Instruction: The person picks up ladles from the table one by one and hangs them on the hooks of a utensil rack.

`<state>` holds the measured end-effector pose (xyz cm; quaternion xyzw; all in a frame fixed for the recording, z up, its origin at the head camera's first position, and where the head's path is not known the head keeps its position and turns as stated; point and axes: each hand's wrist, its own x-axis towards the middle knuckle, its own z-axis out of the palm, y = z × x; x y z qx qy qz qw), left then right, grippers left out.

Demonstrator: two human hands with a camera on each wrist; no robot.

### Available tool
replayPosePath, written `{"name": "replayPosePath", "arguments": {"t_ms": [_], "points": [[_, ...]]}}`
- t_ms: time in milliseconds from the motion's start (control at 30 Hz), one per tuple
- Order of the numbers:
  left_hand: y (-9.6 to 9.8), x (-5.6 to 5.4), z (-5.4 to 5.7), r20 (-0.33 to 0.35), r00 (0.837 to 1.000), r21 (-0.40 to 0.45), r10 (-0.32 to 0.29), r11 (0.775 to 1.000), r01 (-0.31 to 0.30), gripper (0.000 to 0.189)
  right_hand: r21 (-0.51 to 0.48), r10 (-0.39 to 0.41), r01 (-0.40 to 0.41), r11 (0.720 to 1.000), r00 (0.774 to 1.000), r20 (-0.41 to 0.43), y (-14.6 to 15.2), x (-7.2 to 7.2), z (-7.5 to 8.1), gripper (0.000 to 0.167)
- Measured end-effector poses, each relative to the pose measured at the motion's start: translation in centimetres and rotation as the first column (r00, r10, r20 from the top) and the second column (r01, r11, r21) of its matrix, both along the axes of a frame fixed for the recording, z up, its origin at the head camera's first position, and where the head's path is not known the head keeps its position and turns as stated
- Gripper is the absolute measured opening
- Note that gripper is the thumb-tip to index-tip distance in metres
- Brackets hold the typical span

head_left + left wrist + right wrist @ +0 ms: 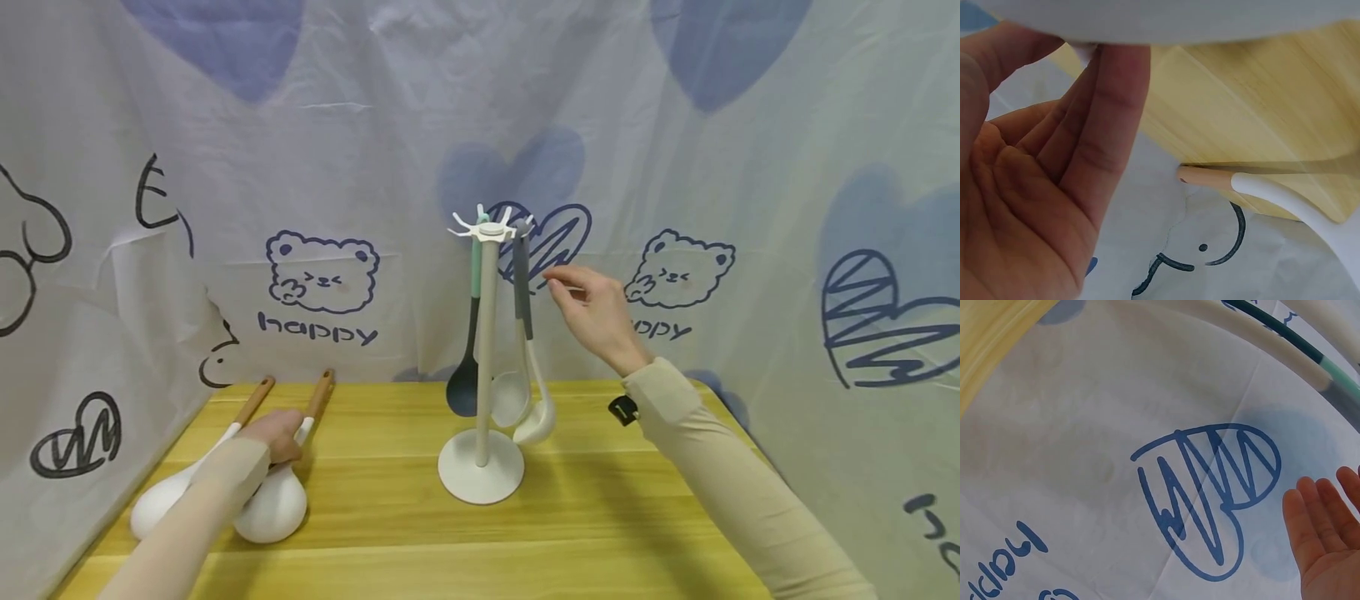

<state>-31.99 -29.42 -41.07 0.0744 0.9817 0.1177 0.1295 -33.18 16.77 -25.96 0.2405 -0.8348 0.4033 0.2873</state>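
At the left of the table, my left hand [277, 433] pinches a white ladle with a wooden handle [273, 508] between thumb and fingers, near where the white neck meets the wood. Its rounded bowl faces up toward the head camera. My right hand [596, 312] is held in the air just right of the utensil rack [485, 350], fingers extended and holding nothing. Closest to it hangs a white ladle with a grey handle [536, 425]. Beside that hangs a white spoon-like utensil [510, 400], partly hidden. A dark ladle with a mint handle [462, 387] hangs left of the pole.
A second white utensil with a wooden handle [161, 500] lies at the table's left edge, partly covered by my left forearm. The rack's round white base [480, 492] stands mid-table. Printed cloth [420, 125] encloses the wooden table [390, 517] at the back and sides.
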Motion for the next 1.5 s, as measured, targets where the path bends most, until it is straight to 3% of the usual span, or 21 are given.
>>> {"name": "replayPosePath", "arguments": {"t_ms": [233, 500, 733, 1000, 1200, 1400, 1500], "points": [[0.1, 0.6, 0.5, -0.073, 0.996, -0.003, -0.060, 0.998, 0.060, 0.019, 0.000, -0.008, 0.008, 1.000, 1.000, 0.007, -0.2, 0.1, 0.2, 0.024], [1.1, 1.4, 1.1, -0.125, 0.983, 0.009, -0.136, 0.990, 0.139, 0.034, 0.007, -0.017, 0.016, 1.000, 0.999, 0.051, -0.5, 0.5, 0.6, 0.027], [2.4, 1.9, 1.4, -0.162, 0.977, 0.096, -0.140, 0.983, 0.157, 0.033, -0.053, 0.032, -0.030, 0.998, 0.998, 0.051, -1.5, 0.9, 1.7, 0.029], [4.3, 2.0, 2.2, -0.212, 0.964, 0.126, -0.160, 0.974, 0.190, 0.032, -0.134, 0.047, -0.046, 0.990, 0.999, 0.005, -2.1, 1.2, 2.8, 0.026], [5.4, 2.1, 2.8, -0.260, 0.951, 0.167, -0.167, 0.962, 0.215, 0.017, -0.188, 0.041, -0.044, 0.981, 0.999, -0.024, -2.3, 1.1, 3.2, 0.030], [6.1, 2.0, 3.2, -0.288, 0.951, 0.241, -0.114, 0.952, 0.187, 0.042, -0.230, 0.058, -0.071, 0.971, 0.996, -0.064, -2.7, 1.0, 3.8, 0.034], [6.5, 1.9, 3.2, -0.333, 0.938, 0.263, -0.097, 0.946, 0.191, 0.049, -0.240, 0.067, -0.080, 0.967, 0.996, -0.062, -2.9, 0.9, 4.1, 0.036]]}}
